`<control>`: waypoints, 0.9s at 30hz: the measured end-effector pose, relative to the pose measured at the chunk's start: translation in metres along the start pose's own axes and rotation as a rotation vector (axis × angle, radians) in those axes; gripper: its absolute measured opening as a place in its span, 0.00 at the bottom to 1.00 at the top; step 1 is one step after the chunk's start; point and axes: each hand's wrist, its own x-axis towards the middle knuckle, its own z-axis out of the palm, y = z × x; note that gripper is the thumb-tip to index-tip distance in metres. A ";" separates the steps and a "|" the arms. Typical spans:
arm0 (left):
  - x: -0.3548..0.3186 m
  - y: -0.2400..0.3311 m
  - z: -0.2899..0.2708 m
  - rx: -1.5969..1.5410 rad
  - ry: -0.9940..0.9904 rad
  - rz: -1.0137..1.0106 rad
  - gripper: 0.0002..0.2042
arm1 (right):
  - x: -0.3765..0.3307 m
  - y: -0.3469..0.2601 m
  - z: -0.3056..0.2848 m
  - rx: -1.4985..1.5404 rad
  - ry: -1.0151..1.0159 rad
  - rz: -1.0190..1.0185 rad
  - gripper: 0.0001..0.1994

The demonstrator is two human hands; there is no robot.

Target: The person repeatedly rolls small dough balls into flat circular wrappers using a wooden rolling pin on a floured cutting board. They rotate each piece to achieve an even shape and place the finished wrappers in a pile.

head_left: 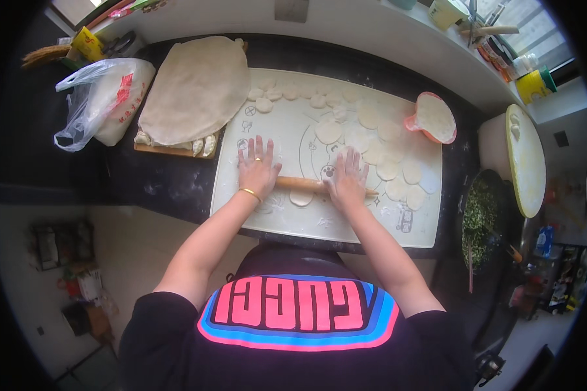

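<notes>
Both hands lay flat with fingers spread, the left hand (257,168) and right hand (347,177) pressing palms-down on the wooden rolling pin (300,184) over a dough round (301,197), at the white mat's (346,225) six o'clock on the counter (169,186).

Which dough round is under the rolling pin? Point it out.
The dough round between the two hands, showing just below the rolling pin. The other rounds lie apart, farther up and to the right on the mat.
</notes>
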 end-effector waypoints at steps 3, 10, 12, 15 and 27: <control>-0.037 -0.007 -0.006 0.029 -0.151 0.146 0.32 | -0.052 -0.006 -0.019 0.067 -0.189 -0.090 0.39; -0.025 0.021 -0.014 -0.390 -0.111 0.212 0.30 | -0.058 0.002 0.001 0.123 -0.027 -0.207 0.19; -0.007 0.038 -0.020 -0.530 -0.335 0.365 0.25 | -0.060 0.005 -0.001 0.167 -0.016 -0.210 0.17; 0.016 0.045 -0.006 -0.504 -0.470 0.229 0.15 | -0.063 0.010 -0.003 0.156 -0.009 -0.243 0.19; 0.011 0.018 -0.021 -0.441 0.167 0.241 0.08 | -0.115 0.034 -0.016 0.145 0.010 -0.108 0.19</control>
